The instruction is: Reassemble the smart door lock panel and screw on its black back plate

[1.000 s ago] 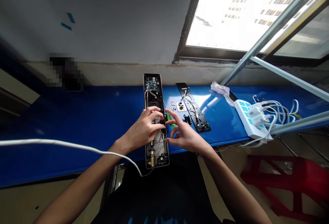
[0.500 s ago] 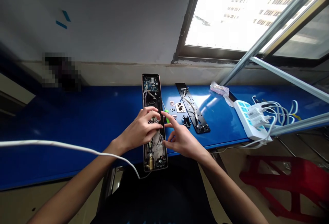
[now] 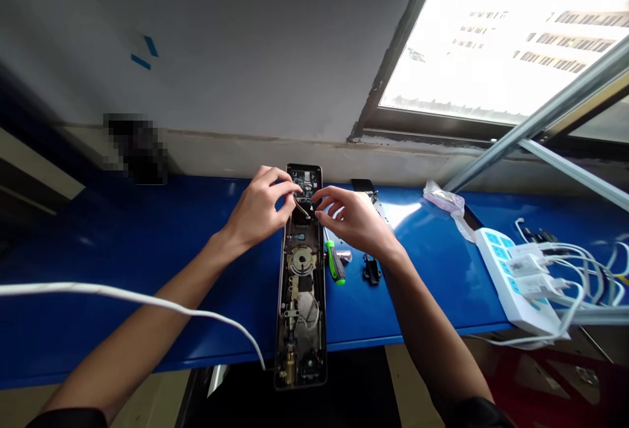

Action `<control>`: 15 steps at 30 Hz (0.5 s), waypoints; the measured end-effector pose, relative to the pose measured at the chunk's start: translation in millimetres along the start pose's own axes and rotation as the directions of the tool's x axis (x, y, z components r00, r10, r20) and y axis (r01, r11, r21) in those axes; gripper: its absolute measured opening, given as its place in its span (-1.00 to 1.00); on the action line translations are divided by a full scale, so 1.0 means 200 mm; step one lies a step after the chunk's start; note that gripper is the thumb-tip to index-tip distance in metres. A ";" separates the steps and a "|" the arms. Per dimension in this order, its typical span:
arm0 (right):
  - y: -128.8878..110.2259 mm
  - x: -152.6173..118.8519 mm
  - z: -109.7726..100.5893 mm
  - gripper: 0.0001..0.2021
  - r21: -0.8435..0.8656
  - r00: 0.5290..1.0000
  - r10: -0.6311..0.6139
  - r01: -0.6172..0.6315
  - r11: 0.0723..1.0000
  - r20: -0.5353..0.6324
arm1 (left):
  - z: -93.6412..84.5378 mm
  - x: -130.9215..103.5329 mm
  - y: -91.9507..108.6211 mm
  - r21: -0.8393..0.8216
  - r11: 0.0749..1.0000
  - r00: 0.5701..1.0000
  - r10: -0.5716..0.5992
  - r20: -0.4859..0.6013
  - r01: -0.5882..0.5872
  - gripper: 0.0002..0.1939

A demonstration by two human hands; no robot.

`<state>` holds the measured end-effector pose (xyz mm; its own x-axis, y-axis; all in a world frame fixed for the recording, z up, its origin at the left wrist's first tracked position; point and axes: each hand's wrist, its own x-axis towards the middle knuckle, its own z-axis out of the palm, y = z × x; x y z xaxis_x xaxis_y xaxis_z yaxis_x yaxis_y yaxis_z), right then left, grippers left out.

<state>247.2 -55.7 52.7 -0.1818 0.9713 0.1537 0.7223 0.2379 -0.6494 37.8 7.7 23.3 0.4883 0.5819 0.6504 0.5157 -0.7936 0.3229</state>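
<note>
A long, narrow black housing (image 3: pixel 302 261) lies open, its near end jutting over the table's front edge. Inside it are a circuit board at the far end, a round metal part and a brass cylinder. My left hand (image 3: pixel 260 208) is over the housing's upper left side, thumb and fingertips pinched at a thin cable (image 3: pixel 301 208). Across from it, my right hand (image 3: pixel 354 215) hovers at the right rim with curved, parted fingers and nothing visible in them. A green and black screwdriver (image 3: pixel 335 264) lies just right of the housing.
On the blue table (image 3: pixel 216 310), a small black part (image 3: pixel 372 271) and a partly hidden black plate (image 3: pixel 362 185) are at the right. Further right are a plastic bag (image 3: pixel 445 200) and a power strip (image 3: pixel 511 284) with white cables. A white cable (image 3: pixel 147 302) crosses from the left.
Both hands have moved from the housing's middle up to its circuit board end, uncovering the round metal part. The view has shifted, and the screwdriver shows more fully.
</note>
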 end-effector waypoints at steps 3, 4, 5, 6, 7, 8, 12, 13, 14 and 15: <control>-0.01 0.12 0.01 -0.88 -0.100 0.998 -0.033 0.038 0.994 0.053 | -0.04 0.10 -0.09 -0.037 0.999 0.989 -0.032 0.143 0.038 -0.73; -0.01 0.15 0.02 -0.89 -0.129 0.996 -0.038 0.047 0.990 0.075 | -0.05 0.13 -0.11 -0.048 0.998 0.976 -0.035 0.214 0.046 -0.73; -0.02 0.18 0.02 -0.89 -0.156 0.995 -0.040 0.054 0.986 0.094 | -0.07 0.16 -0.13 -0.054 0.997 0.958 -0.037 0.283 0.054 -0.72; -0.03 0.20 0.02 -0.89 -0.177 0.993 -0.041 0.061 0.982 0.114 | -0.08 0.18 -0.14 -0.052 0.997 0.940 -0.043 0.339 0.065 -0.72; -0.03 0.21 0.02 -0.88 -0.193 0.990 -0.044 0.070 0.979 0.134 | -0.09 0.20 -0.15 -0.047 0.996 0.922 -0.050 0.384 0.074 -0.72; -0.04 0.23 0.02 -0.85 -0.205 0.986 -0.048 0.080 0.975 0.157 | -0.10 0.21 -0.16 -0.044 0.996 0.908 -0.055 0.415 0.080 -0.72; -0.04 0.24 -0.02 -0.68 -0.226 0.971 -0.069 0.122 0.966 0.229 | -0.10 0.21 -0.17 -0.091 0.993 0.910 -0.031 0.414 0.076 -0.76; -0.04 0.24 -0.03 -0.64 -0.230 0.969 -0.070 0.126 0.965 0.237 | -0.10 0.21 -0.18 -0.106 0.991 0.917 -0.030 0.397 0.078 -0.78; -0.04 0.24 -0.04 -0.60 -0.234 0.968 -0.070 0.128 0.964 0.239 | -0.10 0.20 -0.18 -0.109 0.990 0.925 -0.040 0.379 0.088 -0.80; -0.04 0.24 -0.05 -0.54 -0.236 0.968 -0.072 0.131 0.963 0.242 | -0.11 0.20 -0.18 -0.099 0.990 0.929 -0.061 0.365 0.104 -0.84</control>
<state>240.0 -11.0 72.3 -0.3893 0.9210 0.0155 0.8293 0.3577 -0.4293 23.6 56.0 52.0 0.6791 0.6538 0.3338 0.4913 -0.7427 0.4551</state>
